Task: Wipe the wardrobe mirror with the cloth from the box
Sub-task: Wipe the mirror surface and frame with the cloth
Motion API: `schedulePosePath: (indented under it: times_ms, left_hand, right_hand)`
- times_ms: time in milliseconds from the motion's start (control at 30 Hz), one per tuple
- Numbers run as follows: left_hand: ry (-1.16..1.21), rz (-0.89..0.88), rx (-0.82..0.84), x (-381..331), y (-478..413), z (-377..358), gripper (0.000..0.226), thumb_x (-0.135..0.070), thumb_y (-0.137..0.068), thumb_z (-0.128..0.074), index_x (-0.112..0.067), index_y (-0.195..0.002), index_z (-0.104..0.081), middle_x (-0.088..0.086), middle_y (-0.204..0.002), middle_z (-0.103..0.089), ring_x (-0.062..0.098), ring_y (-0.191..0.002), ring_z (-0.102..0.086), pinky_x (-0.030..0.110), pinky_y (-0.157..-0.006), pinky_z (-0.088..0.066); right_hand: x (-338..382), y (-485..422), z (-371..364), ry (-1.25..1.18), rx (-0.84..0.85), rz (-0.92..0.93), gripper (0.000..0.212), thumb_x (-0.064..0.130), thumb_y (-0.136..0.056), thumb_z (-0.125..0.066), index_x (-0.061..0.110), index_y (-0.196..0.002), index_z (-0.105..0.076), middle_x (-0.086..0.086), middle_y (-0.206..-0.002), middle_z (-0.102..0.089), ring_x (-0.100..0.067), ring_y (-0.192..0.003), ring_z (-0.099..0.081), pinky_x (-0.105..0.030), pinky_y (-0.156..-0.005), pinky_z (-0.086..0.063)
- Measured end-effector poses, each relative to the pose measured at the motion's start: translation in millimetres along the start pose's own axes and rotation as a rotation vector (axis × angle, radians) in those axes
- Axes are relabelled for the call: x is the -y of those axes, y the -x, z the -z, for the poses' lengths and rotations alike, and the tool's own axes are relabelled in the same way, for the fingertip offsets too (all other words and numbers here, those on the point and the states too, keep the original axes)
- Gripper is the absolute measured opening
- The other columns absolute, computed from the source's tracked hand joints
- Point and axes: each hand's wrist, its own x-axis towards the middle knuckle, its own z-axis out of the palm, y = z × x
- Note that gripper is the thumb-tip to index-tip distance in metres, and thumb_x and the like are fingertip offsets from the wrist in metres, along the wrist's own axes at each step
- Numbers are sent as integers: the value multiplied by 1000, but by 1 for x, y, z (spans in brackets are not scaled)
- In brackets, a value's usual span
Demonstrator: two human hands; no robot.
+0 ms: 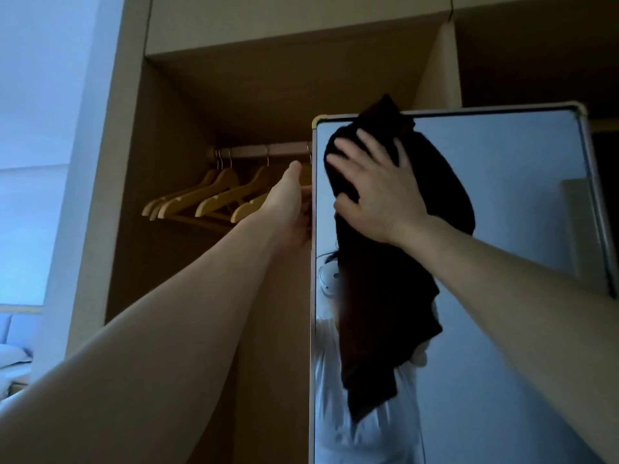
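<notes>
The wardrobe mirror [502, 182] is a tall pane in a pale metal frame, filling the right half of the view. A dark cloth [378, 313] hangs down its upper left part, reaching over the top edge. My right hand [375, 189] presses the cloth flat against the glass with spread fingers, near the mirror's top. My left hand [293, 209] grips the mirror's left edge, its fingers curled behind the frame and mostly hidden.
Left of the mirror the wardrobe stands open, with a rail [261, 150] carrying several wooden hangers [207, 199]. A shelf board [268, 38] spans above. A pale wall and a bed corner [13, 360] lie at far left. A person's reflection shows in the glass.
</notes>
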Motion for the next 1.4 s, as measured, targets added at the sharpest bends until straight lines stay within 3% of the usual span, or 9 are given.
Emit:
schedulePosePath:
  times_ms: [167, 300, 633, 833, 933, 1033, 1133, 1267, 1400]
  left_hand:
    - [-6, 17, 26, 0, 3, 5, 61, -59, -97, -30, -10, -121, -58, 13, -114, -67, 27, -103, -63, 38, -70, -45]
    - [-52, -3, -19, -2, 2, 3, 56, -56, -98, -33, -11, -119, -58, 13, -112, -67, 27, -100, -64, 38, -69, -48]
    - [-228, -154, -60, 1, 11, -10, 47, -49, -100, -35, -11, -100, -63, 8, -90, -68, 24, -86, -66, 38, -86, -53]
    - [-272, -163, -93, 2, 20, -22, 44, -46, -100, -35, -11, -106, -61, 12, -108, -67, 24, -98, -64, 37, -91, -51]
    - [-397, -182, -182, 3, 19, -28, 37, -43, -98, -46, -9, -83, -50, 7, -81, -58, 24, -87, -63, 36, -89, -53]
    - [-655, -216, -259, 7, 23, -37, 39, -37, -94, -56, -7, -73, -44, 4, -74, -54, 14, -62, -54, 14, -45, -49]
    - [-1061, -261, -397, 12, 18, -48, 57, -43, -87, -61, -1, -121, -43, 12, -122, -48, 26, -104, -53, 32, -84, -52]
    - [-1378, -656, -544, 32, 29, -68, 77, -36, -88, -60, -14, -148, -17, 9, -154, -16, 28, -141, -15, 42, -114, -18]
    - [-1233, -1033, -235, 58, 48, -114, 40, -26, -91, -54, -17, -129, -46, 5, -133, -39, 25, -119, -42, 37, -96, -38]
  right_hand:
    - [26, 61, -24, -38, -15, 358, 60, 42, -79, -41, 20, -134, -52, 2, -147, -43, -19, -142, -28, -42, -89, -42]
    - [14, 46, -20, -65, 5, 399, 60, 44, -77, -39, 24, -132, -55, 4, -146, -44, -18, -140, -29, -39, -84, -41]
    - [-4, -4, 0, -6, -40, -103, 69, 48, -81, -31, 26, -146, -33, 7, -158, -18, -17, -147, -5, -54, -112, -11]
    - [-10, 48, -7, 28, 43, 303, 65, 47, -79, -32, 23, -136, -50, 4, -151, -36, -20, -143, -22, -46, -91, -38]
    - [-37, 34, 4, 5, 6, 113, 73, 51, -77, -23, 25, -142, -41, 6, -155, -26, -17, -145, -13, -50, -101, -30]
    - [-72, 34, 12, 2, -124, -204, 68, 47, -80, -26, 24, -142, -40, 5, -155, -26, -19, -145, -14, -53, -111, -14]
    - [-91, 42, 13, 12, -180, -366, 63, 43, -83, -30, 23, -142, -38, 4, -154, -25, -22, -144, -13, -55, -113, -7]
    - [-91, 40, 14, 27, -147, -398, 61, 44, -85, -30, 23, -143, -33, 2, -154, -22, -24, -145, -10, -58, -112, -8]
    - [-96, 37, 19, 35, -114, -422, 58, 42, -91, -37, 23, -145, -26, 1, -155, -16, -26, -145, -6, -60, -111, -7]
